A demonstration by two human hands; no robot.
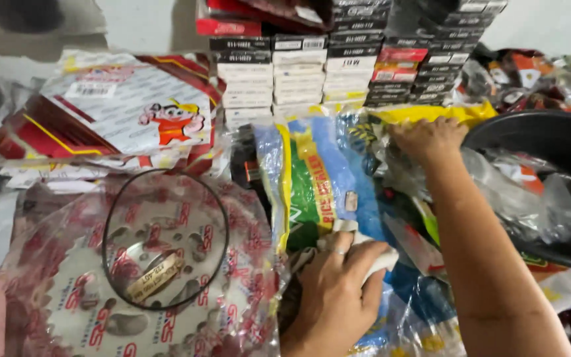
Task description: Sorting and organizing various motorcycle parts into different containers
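**Both hands on the blue and green plastic sack**

The left hand (335,291) rests palm down on the lower part of a blue, green and yellow plastic sack (312,178), fingers curled over a white fold of material (371,248); a ring shows on one finger. The right hand (431,139) reaches further forward and lies clenched on crumpled clear and yellow plastic wrapping (431,112) at the sack's upper right corner. The sack lies flat in the middle of the heap, between the two hands.

Just right of the right hand sits a black round tub (550,132) with clear plastic bags inside. Left of the sack lies a metal sprocket (133,291) in printed clear wrap, with a thin black ring (165,239) on top. Behind it lie flat red and white packets (114,99). Stacked small boxes (338,66) stand at the back.
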